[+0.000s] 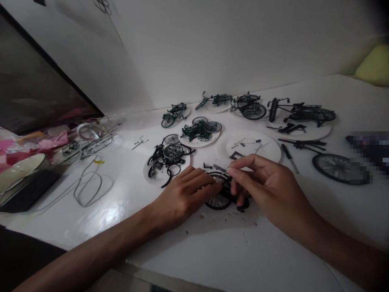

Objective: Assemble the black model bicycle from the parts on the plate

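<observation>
A black model bicycle (218, 201) lies on the white table in front of me, partly covered by my fingers. My left hand (186, 191) is closed at its wheel and frame, the fingertips gripping near the top of the wheel. Above it, my right hand (263, 181) pinches a thin, light-coloured part (224, 172) between thumb and forefinger. The other right fingers curl close to the bicycle's frame; whether they press on it I cannot tell. A small black piece (208, 166) rests just beyond the wheel.
Paper plates hold black bicycle parts (173, 152), green ones (197, 132) and small rods (249, 142). More model bicycles (310, 111) stand along the back. A screwdriver (289, 158) and a large wheel (337, 167) lie at right. Bent wire (88, 182) and a bowl (24, 168) are at left.
</observation>
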Tool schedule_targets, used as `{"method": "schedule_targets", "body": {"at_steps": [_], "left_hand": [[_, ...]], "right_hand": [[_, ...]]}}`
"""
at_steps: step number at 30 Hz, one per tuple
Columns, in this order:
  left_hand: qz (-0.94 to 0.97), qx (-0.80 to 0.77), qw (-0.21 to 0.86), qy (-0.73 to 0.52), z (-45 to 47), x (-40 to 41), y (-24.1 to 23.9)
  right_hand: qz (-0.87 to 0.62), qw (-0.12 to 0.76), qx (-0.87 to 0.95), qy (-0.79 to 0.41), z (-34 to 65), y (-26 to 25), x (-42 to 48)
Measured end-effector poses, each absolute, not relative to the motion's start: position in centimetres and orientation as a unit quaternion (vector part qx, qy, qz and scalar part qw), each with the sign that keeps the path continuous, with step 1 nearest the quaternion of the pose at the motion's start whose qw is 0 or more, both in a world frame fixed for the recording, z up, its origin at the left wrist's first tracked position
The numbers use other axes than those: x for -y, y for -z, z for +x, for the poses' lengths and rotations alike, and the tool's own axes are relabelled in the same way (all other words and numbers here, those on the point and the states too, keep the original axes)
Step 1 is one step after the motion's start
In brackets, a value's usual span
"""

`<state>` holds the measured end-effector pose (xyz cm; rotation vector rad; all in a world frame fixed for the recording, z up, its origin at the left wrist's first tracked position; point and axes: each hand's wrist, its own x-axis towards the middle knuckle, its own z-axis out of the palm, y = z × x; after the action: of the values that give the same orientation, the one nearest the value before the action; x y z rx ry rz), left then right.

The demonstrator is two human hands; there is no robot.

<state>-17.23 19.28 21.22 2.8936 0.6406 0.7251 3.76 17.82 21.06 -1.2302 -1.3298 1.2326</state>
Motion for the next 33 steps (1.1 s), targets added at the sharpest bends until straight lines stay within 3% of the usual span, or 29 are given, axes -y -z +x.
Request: {"method": "schedule_targets", "body": {"at_steps": [6, 13, 20, 33], "left_hand": [[0.926, -0.226, 0.068, -0.294, -17.3, -19.4, -21.5], [0.912, -0.235, 0.112, -0.316, -17.0, -18.8, -21.4], [0.894, -0.255, 0.132, -0.344, -16.8, -18.6, -21.5], [0.883, -0.261, 0.139, -0.364, -16.8, -19.0, -21.1]], "right_hand": [[-0.482, 0.493, 0.608, -0.394, 4.9, -22.8, -17.4], [-0.479, 0.462, 0.704, -0.249, 5.2, -23.8, -17.2], [-0.403, 0.443, 0.771, -0.217, 4.8, -23.0, -16.5], [-0.416, 0.436, 0.775, -0.19, 4.4, -22.3, -16.3]]}}
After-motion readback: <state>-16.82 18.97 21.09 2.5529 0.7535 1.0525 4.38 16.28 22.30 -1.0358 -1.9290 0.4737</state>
